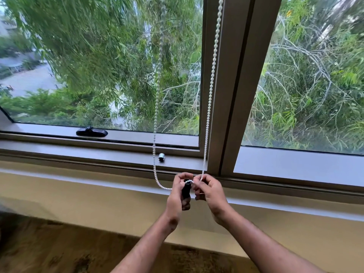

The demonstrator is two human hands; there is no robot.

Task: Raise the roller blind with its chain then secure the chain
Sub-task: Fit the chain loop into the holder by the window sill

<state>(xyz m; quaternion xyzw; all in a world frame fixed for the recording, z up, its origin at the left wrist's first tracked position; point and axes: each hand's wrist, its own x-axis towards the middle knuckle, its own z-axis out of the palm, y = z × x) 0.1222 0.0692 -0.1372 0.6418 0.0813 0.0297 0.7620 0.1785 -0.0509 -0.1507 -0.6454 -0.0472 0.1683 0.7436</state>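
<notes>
A white bead chain hangs in a loop from above the window, one strand over the glass and one along the brown mullion. Its bottom runs over the top of a small black chain holder below the sill. My left hand is shut around that black holder. My right hand pinches the chain just right of the holder's top. The roller blind itself is out of view above the frame.
A black window handle lies on the lower sash rail at left. A small silver fitting sits on the sill behind the chain. Beige wall below the window, wooden floor underneath. Trees outside.
</notes>
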